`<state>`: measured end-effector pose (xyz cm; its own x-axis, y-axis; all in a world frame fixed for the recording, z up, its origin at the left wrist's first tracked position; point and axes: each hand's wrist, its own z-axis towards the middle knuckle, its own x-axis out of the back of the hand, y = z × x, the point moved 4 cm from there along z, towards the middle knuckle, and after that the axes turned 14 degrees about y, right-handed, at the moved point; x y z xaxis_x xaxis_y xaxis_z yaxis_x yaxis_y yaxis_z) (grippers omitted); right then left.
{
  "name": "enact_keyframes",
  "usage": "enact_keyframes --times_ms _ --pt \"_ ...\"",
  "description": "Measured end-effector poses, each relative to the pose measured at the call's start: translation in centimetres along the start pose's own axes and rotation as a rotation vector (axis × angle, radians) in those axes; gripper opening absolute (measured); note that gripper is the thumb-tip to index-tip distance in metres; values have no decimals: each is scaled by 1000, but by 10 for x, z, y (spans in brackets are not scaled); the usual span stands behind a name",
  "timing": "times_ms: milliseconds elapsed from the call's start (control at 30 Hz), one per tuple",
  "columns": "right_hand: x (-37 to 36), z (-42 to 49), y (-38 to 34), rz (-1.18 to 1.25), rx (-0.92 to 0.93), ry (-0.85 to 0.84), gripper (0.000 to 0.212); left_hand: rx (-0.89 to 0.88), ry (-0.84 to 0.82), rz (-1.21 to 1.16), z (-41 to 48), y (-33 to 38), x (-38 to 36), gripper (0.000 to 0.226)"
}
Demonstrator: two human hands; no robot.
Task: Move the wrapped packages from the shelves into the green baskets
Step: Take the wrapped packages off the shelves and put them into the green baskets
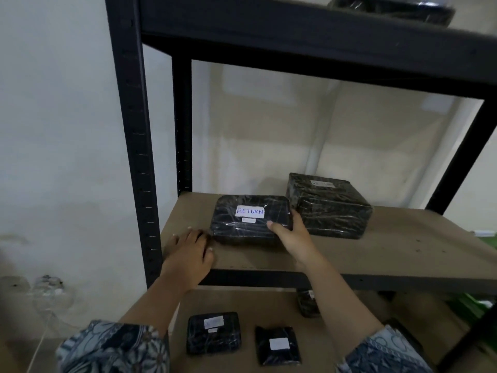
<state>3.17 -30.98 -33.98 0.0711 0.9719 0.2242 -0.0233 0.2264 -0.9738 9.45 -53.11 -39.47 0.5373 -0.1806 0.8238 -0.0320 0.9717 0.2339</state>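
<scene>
Package labelled RETURN (251, 218), wrapped in black film, lies flat on the brown board of the middle shelf (390, 251), towards its left end. The right hand (291, 232) has its grip closed on the package's near right corner: thumb on top, fingers curled round the right side. The left hand (188, 254) lies palm down on the board just left of the package with an open grip, fingers spread and holding nothing (whether its fingertips touch the wrapping cannot be told). A larger wrapped package (329, 205) sits just behind and to the right of the labelled one, close against it. On the lower shelf (242, 302) are two flat packages, one (213, 332) beside the other (278, 344), and a third (308, 302) partly hidden behind the right forearm. Another package (392, 9) rests on the top shelf. Some green plastic (476, 305) shows at the right edge, below the middle shelf.
</scene>
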Motion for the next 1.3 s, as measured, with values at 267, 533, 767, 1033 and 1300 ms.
enact_keyframes --times_ms 267,533,767,1033,1300 --pt "64 -36 32 214 -107 9 53 -27 97 48 -29 42 2 55" --pt "183 -68 88 264 -187 149 39 -71 132 -53 -77 154 -16 54" --pt "321 -115 140 253 -229 295 52 -159 31 -156 -130 286 -50 54" --pt "461 -154 207 202 -247 491 73 -277 -76 -232 -193 422 -93 61" --pt "547 -161 252 244 -291 602 27 -400 -156 -352 -195 523 -138 60"
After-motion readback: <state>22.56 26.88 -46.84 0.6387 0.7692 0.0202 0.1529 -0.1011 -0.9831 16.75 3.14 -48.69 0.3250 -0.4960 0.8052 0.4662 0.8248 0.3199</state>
